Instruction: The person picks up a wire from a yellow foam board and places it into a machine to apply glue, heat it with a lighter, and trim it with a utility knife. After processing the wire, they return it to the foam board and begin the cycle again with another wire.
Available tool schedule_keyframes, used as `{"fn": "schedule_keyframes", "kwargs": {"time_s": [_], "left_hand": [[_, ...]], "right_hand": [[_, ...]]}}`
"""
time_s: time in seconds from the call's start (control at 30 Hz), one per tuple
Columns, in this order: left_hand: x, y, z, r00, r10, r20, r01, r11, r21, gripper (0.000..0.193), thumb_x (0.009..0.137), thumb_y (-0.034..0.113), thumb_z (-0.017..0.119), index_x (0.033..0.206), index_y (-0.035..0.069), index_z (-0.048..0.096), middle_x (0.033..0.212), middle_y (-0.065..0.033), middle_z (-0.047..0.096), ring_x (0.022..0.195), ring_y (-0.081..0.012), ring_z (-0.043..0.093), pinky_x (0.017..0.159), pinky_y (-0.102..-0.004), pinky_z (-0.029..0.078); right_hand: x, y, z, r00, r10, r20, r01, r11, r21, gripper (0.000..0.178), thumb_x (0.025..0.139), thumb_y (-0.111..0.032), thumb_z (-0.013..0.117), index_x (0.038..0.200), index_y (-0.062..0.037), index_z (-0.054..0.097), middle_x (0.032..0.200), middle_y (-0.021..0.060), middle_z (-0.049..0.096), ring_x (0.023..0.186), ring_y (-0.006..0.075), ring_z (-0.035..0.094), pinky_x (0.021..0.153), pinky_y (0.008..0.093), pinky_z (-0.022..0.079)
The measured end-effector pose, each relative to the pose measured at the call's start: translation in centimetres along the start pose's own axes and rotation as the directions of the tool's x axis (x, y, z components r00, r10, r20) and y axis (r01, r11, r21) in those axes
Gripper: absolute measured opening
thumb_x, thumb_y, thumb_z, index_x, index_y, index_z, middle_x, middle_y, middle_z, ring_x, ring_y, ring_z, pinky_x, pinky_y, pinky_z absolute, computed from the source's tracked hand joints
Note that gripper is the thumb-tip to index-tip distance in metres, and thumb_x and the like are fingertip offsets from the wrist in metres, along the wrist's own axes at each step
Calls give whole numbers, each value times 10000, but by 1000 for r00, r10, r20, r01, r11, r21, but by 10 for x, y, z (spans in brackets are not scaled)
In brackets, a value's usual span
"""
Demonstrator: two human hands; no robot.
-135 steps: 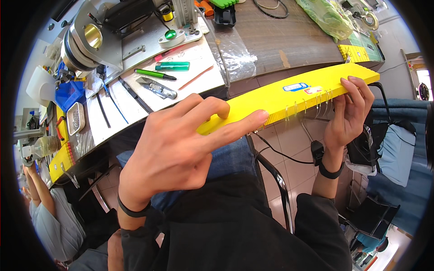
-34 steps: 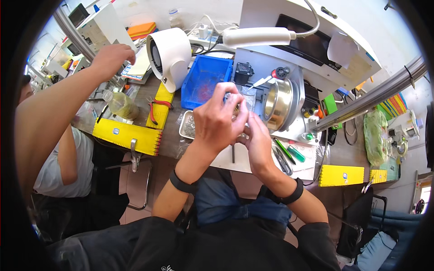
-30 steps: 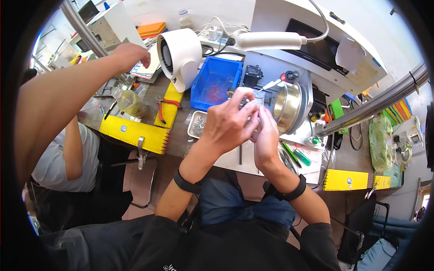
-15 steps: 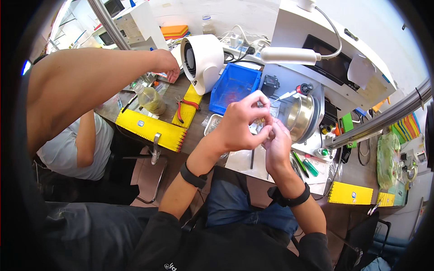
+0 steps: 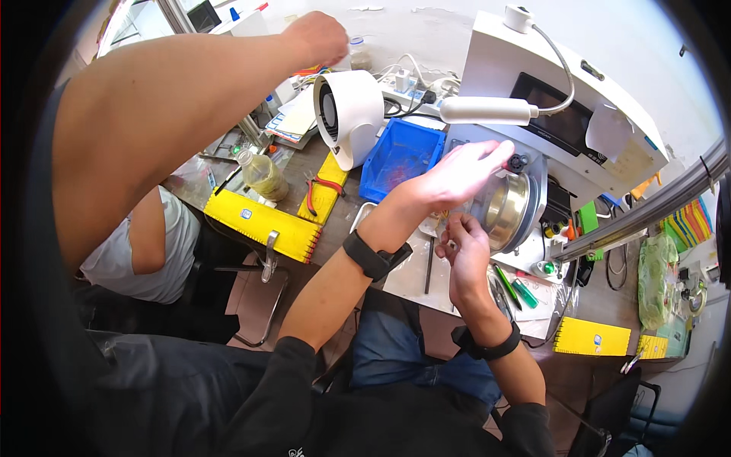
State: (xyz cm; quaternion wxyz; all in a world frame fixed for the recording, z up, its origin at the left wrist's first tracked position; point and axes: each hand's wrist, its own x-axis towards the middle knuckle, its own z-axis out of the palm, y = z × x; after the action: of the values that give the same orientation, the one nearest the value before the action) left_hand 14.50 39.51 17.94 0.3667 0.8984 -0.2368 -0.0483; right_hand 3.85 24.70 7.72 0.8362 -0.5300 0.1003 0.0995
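Observation:
My left hand (image 5: pixel 468 174) stretches to the right over the bench. Its straightened fingers reach the red tool with a black knobbed end (image 5: pixel 516 163), and the hand covers most of that tool. No grip on it can be made out. My right hand (image 5: pixel 467 247) is below it, fingers curled in and thumb near the fingertips. Whatever they pinch is too small to name. Right beside both hands stands a brass-coloured round bowl (image 5: pixel 506 209) in a grey metal ring. A white sheet (image 5: pixel 403 278) lies under my hands, with a dark thin rod (image 5: pixel 429 266) on it.
To the left are a blue tray (image 5: pixel 400 160), a white fan (image 5: pixel 352 114), red-handled pliers (image 5: pixel 324 190) and a bottle (image 5: pixel 263 175). A green pen (image 5: pixel 508 286) lies right. A white lamp (image 5: pixel 487 110) hangs above. Another person's arm (image 5: pixel 175 99) crosses upper left.
My left hand has parted from my right and moved right and up to the red tool. My right hand stays low, slightly lower. The other person's hand has risen and moved right.

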Motion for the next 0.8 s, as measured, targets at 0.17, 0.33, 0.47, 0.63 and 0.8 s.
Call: {"fn": "schedule_keyframes", "kwargs": {"time_s": [0.17,0.33,0.47,0.63,0.8], "left_hand": [[0,-89,-137,990,58,128,-140,316,938,173,857,161,538,952,222,669,1021,-8,661,993,-215,628,804,-369,509],[-18,-94,-130,989,48,137,-145,301,943,179,904,159,490,977,153,654,1086,-32,650,1070,-206,595,870,-346,492],[-29,-89,-135,986,65,155,-168,333,928,217,871,107,528,1026,187,657,1166,5,626,1110,-196,585,882,-339,501],[-40,-74,-141,988,41,151,-156,338,928,289,839,66,559,1070,210,657,1225,29,610,1145,-186,574,882,-330,507],[3,7,18,1000,-1,10,-1,966,258,344,941,297,437,1153,94,618,1261,-96,593,1195,-222,545,951,-339,454]], "right_hand": [[6,2,8,999,17,-28,-16,999,45,116,968,-168,529,968,-53,545,786,-4,476,650,79,444,541,241,385],[12,2,13,999,-22,-25,24,998,55,135,974,-172,523,971,-38,538,753,9,477,637,84,448,530,240,381],[12,1,13,1000,-3,-5,4,998,56,139,978,-167,517,965,-29,532,749,15,474,633,86,440,528,243,377],[13,0,15,1000,-9,-22,11,998,62,145,980,-172,518,966,-29,529,757,16,471,638,83,434,531,242,377],[14,0,14,999,-16,-31,17,999,47,150,992,-182,505,962,-36,522,753,10,467,629,87,430,528,243,367]]}}
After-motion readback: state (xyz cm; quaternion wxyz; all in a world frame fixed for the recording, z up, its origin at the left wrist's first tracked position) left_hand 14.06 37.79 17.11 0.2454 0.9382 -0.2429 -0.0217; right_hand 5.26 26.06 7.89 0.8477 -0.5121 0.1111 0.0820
